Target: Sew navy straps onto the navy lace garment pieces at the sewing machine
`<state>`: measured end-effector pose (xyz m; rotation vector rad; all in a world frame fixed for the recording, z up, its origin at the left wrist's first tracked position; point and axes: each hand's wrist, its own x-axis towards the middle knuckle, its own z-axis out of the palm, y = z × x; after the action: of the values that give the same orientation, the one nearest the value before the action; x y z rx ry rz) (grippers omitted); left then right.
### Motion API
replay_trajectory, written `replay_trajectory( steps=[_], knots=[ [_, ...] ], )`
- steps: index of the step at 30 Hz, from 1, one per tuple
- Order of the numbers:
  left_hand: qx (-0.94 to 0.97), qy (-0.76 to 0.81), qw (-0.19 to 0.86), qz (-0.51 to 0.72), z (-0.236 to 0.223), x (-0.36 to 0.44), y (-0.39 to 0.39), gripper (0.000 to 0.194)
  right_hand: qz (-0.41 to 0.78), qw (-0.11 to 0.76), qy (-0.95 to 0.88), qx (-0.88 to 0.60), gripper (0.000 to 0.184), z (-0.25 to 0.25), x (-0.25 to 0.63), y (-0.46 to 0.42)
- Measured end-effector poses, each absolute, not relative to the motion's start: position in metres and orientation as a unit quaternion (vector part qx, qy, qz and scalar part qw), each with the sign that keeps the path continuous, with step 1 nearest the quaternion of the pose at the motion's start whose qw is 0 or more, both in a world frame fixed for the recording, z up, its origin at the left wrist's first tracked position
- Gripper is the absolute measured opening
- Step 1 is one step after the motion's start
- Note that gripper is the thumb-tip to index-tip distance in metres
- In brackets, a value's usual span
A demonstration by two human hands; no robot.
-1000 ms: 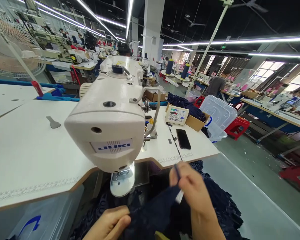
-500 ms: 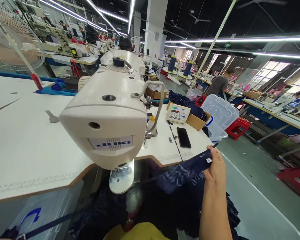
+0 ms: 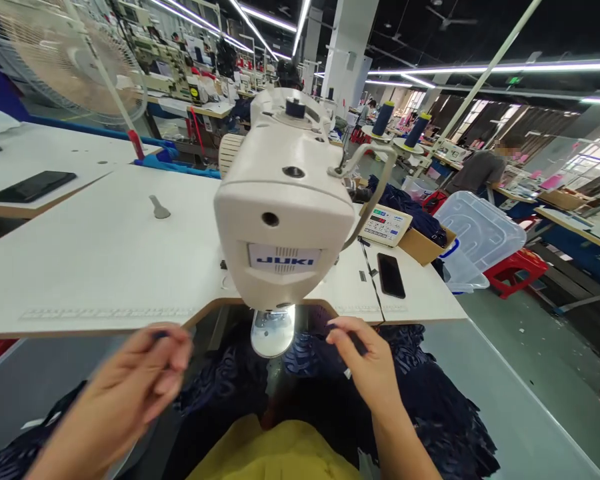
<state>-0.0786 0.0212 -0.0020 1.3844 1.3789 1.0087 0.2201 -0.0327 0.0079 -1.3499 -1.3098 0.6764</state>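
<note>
My right hand [image 3: 367, 360] pinches an edge of a navy patterned garment [image 3: 303, 357] in front of the sewing machine. A small white label shows below its fingers. My left hand [image 3: 140, 380], smeared by motion, is closed at the table's front edge. A bit of navy fabric shows between its thumb and fingers; how it joins the garment is hidden. Between my hands stands the white JUKI sewing machine [image 3: 285, 220], with its lit free arm [image 3: 273, 331] sticking out toward me. More navy pieces [image 3: 440, 413] are heaped below my right hand.
On the white table [image 3: 175, 267] lie a phone [image 3: 391, 275] and a grey teardrop-shaped piece [image 3: 159, 207]. Right of the machine stand a control panel [image 3: 385, 225] and a cardboard box [image 3: 423, 245] of navy cloth. Another phone [image 3: 33, 186] lies at left. A co-worker [image 3: 483, 170] is farther back.
My left hand has come up from the bottom left corner into view. My right hand has moved left and down, toward the machine, with the garment. The view has turned left.
</note>
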Motion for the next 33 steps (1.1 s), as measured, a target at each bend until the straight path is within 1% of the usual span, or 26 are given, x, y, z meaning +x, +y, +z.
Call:
replay_trajectory(
  steps=[1, 2, 5, 7, 12, 14, 16, 18, 19, 22, 24, 26, 30, 31, 33],
  knots=[
    [0.556, 0.527, 0.517, 0.382, -0.002, -0.063, 0.016, 0.036, 0.273, 0.522, -0.587, -0.556, 0.010, 0.008, 0.210, -0.033],
    [0.575, 0.490, 0.548, 0.359, -0.002, -0.047, 0.010, 0.036, 0.261, 0.506, -0.616, -0.544, 0.012, 0.008, 0.202, -0.034],
    [0.622, 0.448, 0.564, 0.307, 0.000, -0.014, -0.002, 0.037, 0.202, 0.470, -0.692, -0.510, 0.012, 0.007, 0.182, -0.035],
    [0.658, 0.453, 0.529, 0.286, 0.000, -0.005, -0.007, 0.035, 0.137, 0.444, -0.733, -0.498, 0.014, 0.004, 0.175, -0.037],
    [0.755, 0.459, 0.361, 0.299, -0.001, -0.007, -0.009, 0.025, -0.032, 0.380, -0.780, -0.497, 0.017, -0.001, 0.168, -0.038],
    [0.812, 0.421, 0.248, 0.319, -0.001, -0.009, -0.010, 0.020, -0.069, 0.370, -0.779, -0.502, 0.016, 0.000, 0.165, -0.037],
    [0.859, 0.372, 0.093, 0.338, 0.001, -0.010, -0.011, 0.020, -0.083, 0.376, -0.773, -0.504, 0.014, 0.002, 0.163, -0.036],
    [0.881, 0.330, -0.031, 0.337, 0.005, -0.011, -0.012, 0.025, -0.069, 0.393, -0.766, -0.504, 0.012, 0.003, 0.161, -0.035],
    [0.887, 0.319, -0.066, 0.328, 0.007, -0.012, -0.013, 0.027, -0.051, 0.401, -0.764, -0.502, 0.012, 0.003, 0.161, -0.035],
    [0.903, 0.306, -0.097, 0.286, 0.009, -0.012, -0.014, 0.029, 0.011, 0.415, -0.759, -0.501, 0.012, 0.000, 0.160, -0.035],
    [0.906, 0.302, -0.102, 0.278, 0.007, -0.011, -0.015, 0.029, 0.046, 0.417, -0.755, -0.504, 0.014, 0.000, 0.162, -0.037],
    [0.899, 0.306, -0.097, 0.299, 0.002, -0.010, -0.015, 0.027, 0.103, 0.410, -0.757, -0.498, 0.019, 0.002, 0.165, -0.039],
    [0.882, 0.347, -0.017, 0.319, -0.005, -0.010, -0.015, 0.022, 0.258, 0.335, -0.750, -0.509, 0.037, 0.012, 0.177, -0.042],
    [0.882, 0.352, 0.003, 0.314, -0.005, -0.009, -0.015, 0.022, 0.278, 0.321, -0.745, -0.514, 0.039, 0.014, 0.180, -0.042],
    [0.884, 0.353, 0.019, 0.307, -0.005, -0.008, -0.015, 0.021, 0.285, 0.320, -0.744, -0.513, 0.034, 0.014, 0.184, -0.041]
  ],
)
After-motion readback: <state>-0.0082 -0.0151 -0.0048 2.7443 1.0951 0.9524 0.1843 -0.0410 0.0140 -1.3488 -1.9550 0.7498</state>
